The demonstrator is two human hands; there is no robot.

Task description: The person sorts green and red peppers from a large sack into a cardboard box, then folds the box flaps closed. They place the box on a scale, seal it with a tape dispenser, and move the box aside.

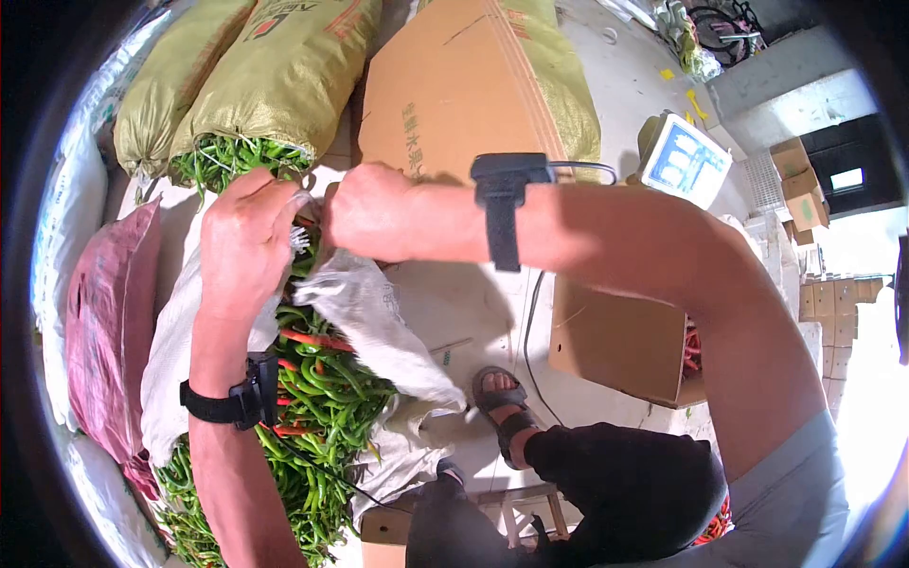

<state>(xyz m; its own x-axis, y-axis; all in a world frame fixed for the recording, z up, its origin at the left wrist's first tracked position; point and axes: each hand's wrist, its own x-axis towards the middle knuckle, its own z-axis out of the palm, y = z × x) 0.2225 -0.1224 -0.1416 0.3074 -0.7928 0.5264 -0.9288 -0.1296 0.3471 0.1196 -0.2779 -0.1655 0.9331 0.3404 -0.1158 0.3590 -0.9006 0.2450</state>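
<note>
My left hand (pixel 248 232) is closed on the gathered edge of a white woven sack (pixel 365 317). Close beside it, my right hand (pixel 367 210) is a fist on the same sack's cloth, with its fingertips hidden. Below both hands, the sack lies spread apart around a heap of long green chili peppers (pixel 327 379), mixed with a few red ones. Just beyond my left hand, more green chilies (pixel 237 159) show at the mouth of a yellow-green woven sack (pixel 289 71).
A cardboard sheet (pixel 445 85) leans on sacks ahead. On the left lies a pink sack (pixel 109 322). To the right are an open cardboard box (pixel 615 341) holding red peppers and a white-and-blue panel (pixel 684 161). A cable (pixel 530 331) crosses the floor near my sandalled foot (pixel 500 396).
</note>
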